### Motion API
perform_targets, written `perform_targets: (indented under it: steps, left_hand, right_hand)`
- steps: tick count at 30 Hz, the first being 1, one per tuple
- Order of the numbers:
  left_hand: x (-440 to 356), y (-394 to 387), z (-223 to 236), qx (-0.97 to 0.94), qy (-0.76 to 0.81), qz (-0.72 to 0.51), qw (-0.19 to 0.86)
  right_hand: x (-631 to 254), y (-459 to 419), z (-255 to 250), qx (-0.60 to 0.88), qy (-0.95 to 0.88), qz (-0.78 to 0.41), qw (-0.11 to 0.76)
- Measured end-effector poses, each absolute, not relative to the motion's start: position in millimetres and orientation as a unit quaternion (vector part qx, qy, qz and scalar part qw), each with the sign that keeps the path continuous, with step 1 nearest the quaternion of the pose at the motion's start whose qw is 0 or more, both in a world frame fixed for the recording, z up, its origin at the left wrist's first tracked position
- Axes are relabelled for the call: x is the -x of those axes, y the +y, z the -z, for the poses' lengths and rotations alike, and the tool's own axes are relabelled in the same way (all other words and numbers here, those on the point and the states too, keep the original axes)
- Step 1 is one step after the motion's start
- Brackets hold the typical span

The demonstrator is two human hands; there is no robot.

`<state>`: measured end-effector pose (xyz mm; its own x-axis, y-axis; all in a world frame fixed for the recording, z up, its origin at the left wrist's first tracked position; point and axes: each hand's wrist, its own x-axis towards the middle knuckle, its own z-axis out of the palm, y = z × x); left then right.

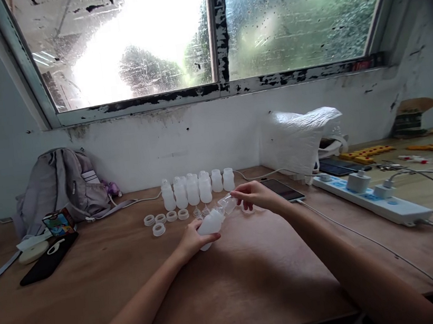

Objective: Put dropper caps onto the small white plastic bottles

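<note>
My left hand point(195, 238) is wrapped round a translucent white baby bottle point(211, 223), tilted with its top toward the right. Between the fingertips of my right hand point(255, 195) is a clear cap point(228, 204), held at the bottle's top; I cannot tell whether the two touch. Behind my hands stand several bottles point(192, 189), some topped with nipples and two at the right end with open necks. White collar rings point(159, 229) lie to the left of the held bottle. Clear nipples point(206, 209) rest just behind it, and more rings point(247, 209) are partly hidden under my right hand.
A grey backpack point(62, 182) leans at the left wall, with a black phone point(49, 258) and a small box point(59, 223) in front. To the right are a tablet point(283, 189), a power strip point(373, 200) with cables, and a white foil bag point(301, 137).
</note>
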<state>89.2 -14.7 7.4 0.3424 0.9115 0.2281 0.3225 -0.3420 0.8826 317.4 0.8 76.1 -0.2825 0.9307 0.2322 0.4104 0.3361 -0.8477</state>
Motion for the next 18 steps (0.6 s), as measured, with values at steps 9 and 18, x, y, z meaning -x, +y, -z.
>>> perform_targets:
  steps: [9,18]
  left_hand:
    - [-91,-17,-8,-0.725,0.409,-0.372,0.41]
    - [-89,-13,-3,-0.775,0.397,-0.361,0.335]
  right_hand:
    - [-306,-1,-69,0.487,-0.749,-0.298,0.338]
    - [-282,-1,-50,0.504,-0.765,-0.222,0.335]
